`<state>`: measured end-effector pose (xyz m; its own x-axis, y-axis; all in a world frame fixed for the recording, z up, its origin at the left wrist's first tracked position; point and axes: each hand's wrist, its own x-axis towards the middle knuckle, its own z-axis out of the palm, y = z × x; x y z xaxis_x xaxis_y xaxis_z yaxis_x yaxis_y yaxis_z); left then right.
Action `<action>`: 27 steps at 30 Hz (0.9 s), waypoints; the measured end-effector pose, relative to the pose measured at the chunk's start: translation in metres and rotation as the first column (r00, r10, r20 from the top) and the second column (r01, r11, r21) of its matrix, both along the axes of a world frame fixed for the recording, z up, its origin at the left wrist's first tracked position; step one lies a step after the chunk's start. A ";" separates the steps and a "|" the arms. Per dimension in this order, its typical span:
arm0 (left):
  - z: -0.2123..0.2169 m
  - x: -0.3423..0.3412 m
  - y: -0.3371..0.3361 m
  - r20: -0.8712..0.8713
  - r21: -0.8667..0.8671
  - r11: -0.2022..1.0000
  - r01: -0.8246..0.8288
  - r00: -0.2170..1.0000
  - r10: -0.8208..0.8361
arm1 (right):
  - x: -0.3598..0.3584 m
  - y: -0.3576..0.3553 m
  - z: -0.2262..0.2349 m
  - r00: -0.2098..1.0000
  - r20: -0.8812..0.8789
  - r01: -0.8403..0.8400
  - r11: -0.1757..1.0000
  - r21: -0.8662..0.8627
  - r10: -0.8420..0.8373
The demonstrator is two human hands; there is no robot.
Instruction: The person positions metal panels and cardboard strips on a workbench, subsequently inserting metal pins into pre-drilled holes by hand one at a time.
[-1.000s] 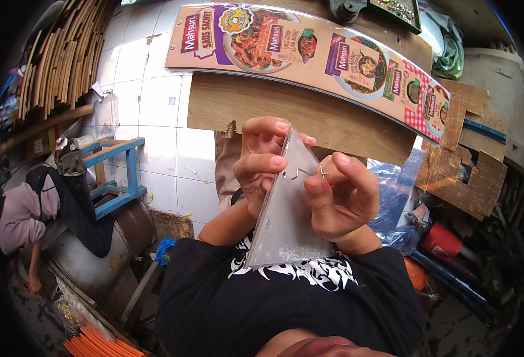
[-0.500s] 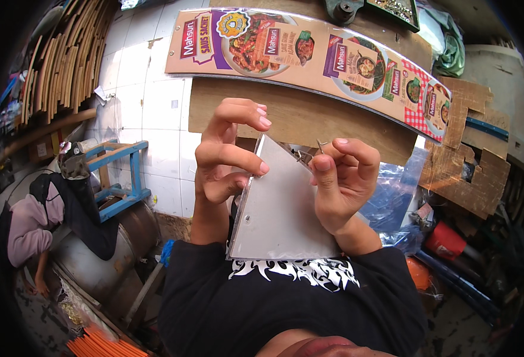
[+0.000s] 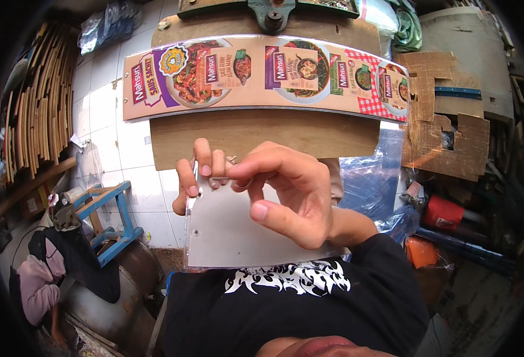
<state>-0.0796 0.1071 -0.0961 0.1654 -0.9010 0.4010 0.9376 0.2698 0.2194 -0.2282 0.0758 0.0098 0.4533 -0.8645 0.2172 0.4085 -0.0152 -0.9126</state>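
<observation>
A grey-backed sheet (image 3: 232,238) with a clear plastic edge stands tilted against my chest, a small hole showing near its left side. My left hand (image 3: 201,169) is mostly behind it, fingers curled over the upper left edge and holding it. My right hand (image 3: 298,193) reaches across the sheet's upper part, index finger bent toward the left fingertips and thumb apart. A tiny metal-looking bit (image 3: 232,159) shows by the meeting fingertips; its kind cannot be made out. Beyond lies a long, printed food-picture strip (image 3: 247,98) with a clear edge.
The strip rests on a wooden board (image 3: 262,135). Behind is a green metal device (image 3: 272,16). A blue stool frame (image 3: 116,220) and a person in a pink sleeve (image 3: 39,279) are at left. Cut cardboard (image 3: 446,146) and blue plastic sheeting (image 3: 369,178) lie right.
My right hand has moved left across the grey sheet, from pinching a small metal piece to thumb and index apart. The left fingers have curled over the edge. The whole view has shifted.
</observation>
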 end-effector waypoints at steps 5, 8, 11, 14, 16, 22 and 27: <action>0.000 0.014 0.006 0.048 0.097 0.995 0.008 0.999 -0.012 | 0.021 -0.024 0.081 0.950 -0.084 -0.307 0.949 -0.071 0.301; 0.006 0.019 0.007 0.096 0.144 0.989 -0.012 0.995 -0.002 | 0.038 -0.015 0.110 0.982 -0.112 -0.180 0.936 -0.303 0.153; -0.003 0.027 -0.007 0.131 -0.107 0.991 0.075 0.990 -0.061 | 0.044 -0.014 0.118 0.978 -0.145 -0.190 0.919 -0.346 0.147; 0.005 0.029 0.010 0.102 0.047 0.997 0.055 0.993 -0.059 | 0.045 -0.017 0.121 0.966 -0.163 -0.243 0.923 -0.299 0.202; 0.012 0.023 0.009 0.051 0.178 0.983 0.046 0.997 -0.056 | 0.039 -0.018 0.125 0.962 -0.190 -0.245 0.928 -0.281 0.197; 0.000 0.015 0.011 0.138 0.149 0.989 0.015 0.990 -0.035 | 0.038 -0.009 0.138 0.946 -0.228 -0.286 0.927 -0.242 0.232; 0.037 -0.003 0.010 -0.106 0.074 0.971 0.225 0.970 -0.217 | 0.037 -0.006 0.154 0.930 -0.265 -0.309 0.931 -0.196 0.253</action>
